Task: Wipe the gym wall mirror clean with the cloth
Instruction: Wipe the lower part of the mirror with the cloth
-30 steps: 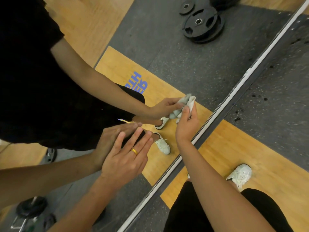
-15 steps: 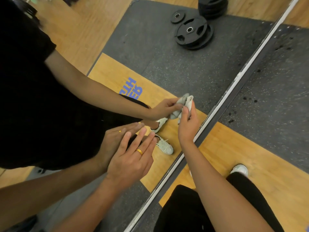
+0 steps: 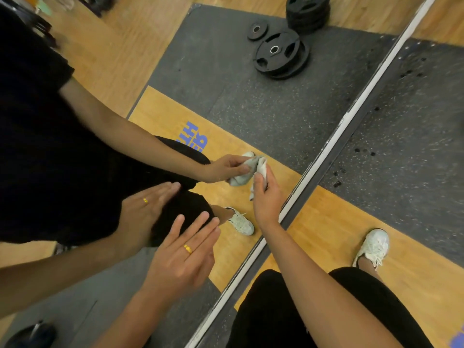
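Warm even indoor light, soft shadows, slight overall blur, wide-angle bending at edges, dark upper-left corner

The cloth [image 3: 259, 167] is lying against the mirror [image 3: 226, 96], at twelve o'clock of the right hand [image 3: 266, 199]; the left hand [image 3: 180, 259] is hovering at eight o'clock of it; a shoe [image 3: 374, 244] is standing on the floor [image 3: 326, 229] at four o'clock.

Two hands: left hand [image 3: 180, 259], right hand [image 3: 266, 197]. One cloth [image 3: 261, 165], one mirror [image 3: 226, 96], one ring [image 3: 187, 249], one shoe [image 3: 374, 243], three reflected piles of weight plates [image 3: 281, 55].
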The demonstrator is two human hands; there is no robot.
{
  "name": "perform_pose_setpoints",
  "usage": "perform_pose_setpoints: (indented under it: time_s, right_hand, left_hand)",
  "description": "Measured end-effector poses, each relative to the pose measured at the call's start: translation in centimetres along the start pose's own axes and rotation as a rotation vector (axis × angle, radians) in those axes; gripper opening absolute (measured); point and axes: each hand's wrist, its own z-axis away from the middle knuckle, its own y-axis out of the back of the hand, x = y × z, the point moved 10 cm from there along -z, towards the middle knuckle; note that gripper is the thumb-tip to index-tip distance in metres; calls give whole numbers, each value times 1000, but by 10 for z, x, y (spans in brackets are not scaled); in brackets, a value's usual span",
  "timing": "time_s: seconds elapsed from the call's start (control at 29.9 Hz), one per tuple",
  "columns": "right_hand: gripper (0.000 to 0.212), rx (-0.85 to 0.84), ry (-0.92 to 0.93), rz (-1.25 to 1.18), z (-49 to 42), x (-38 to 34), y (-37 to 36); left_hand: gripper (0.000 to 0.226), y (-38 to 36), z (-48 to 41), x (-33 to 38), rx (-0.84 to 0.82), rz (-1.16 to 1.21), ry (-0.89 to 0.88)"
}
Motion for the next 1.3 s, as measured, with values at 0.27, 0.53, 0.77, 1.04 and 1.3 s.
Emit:
perform_pose_setpoints:
  time_s: [0.27,0.53,0.77,1.04,1.3]
  right_hand:
    - [43,169,160,-125,-53,-89,48]
    - [44,147,276,59,-109,-80,41]
    - [45,155,25,-33,-114,-67,40]
    - [45,172,168,-35,-101,-67,33]
    - [47,-18,26,-31,-50,-33,11]
  left_hand:
    - [37,-29,-104,0,-46,-27,-59]
    - [41,-54,-102,-3,-93,-325,-152]
    - [49,-57,-104,-7,-86,-483,-86]
    - [51,-61,-105,-7,-103,-531,-86]
    - [52,-59,-106,-5,-97,-509,-98]
